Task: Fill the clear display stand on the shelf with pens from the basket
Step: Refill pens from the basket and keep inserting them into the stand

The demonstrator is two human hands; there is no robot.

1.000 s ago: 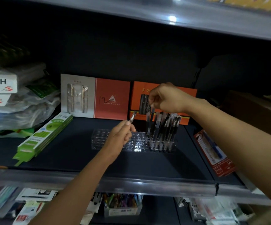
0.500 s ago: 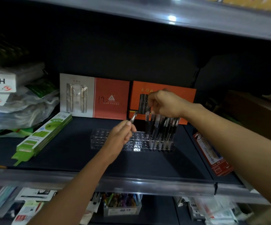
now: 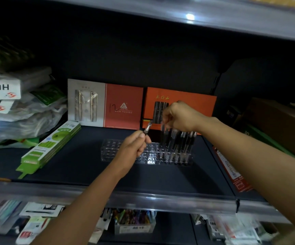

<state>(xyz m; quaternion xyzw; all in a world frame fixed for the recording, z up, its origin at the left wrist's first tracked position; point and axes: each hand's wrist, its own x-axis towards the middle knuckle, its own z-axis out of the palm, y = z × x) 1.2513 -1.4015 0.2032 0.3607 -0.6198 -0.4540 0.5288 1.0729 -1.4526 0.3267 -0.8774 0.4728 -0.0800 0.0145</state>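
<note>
A clear display stand with rows of holes sits in the middle of the dark shelf. Several black pens stand upright in its right part; its left part holds none. My left hand hovers over the stand's middle and pinches a pen whose tip points up and right. My right hand is above the standing pens and holds the top of one pen at their left edge, over the stand's back row. The basket is not in view.
Two orange-red gift pen boxes lean against the back wall behind the stand. A green flat pack lies at left, below stacked bags and white boxes. A red pack lies at right. A lower shelf holds a box of coloured pens.
My right hand has lowered its pen slightly toward the stand beside the standing pens. My left hand has stayed in place with its pen.
</note>
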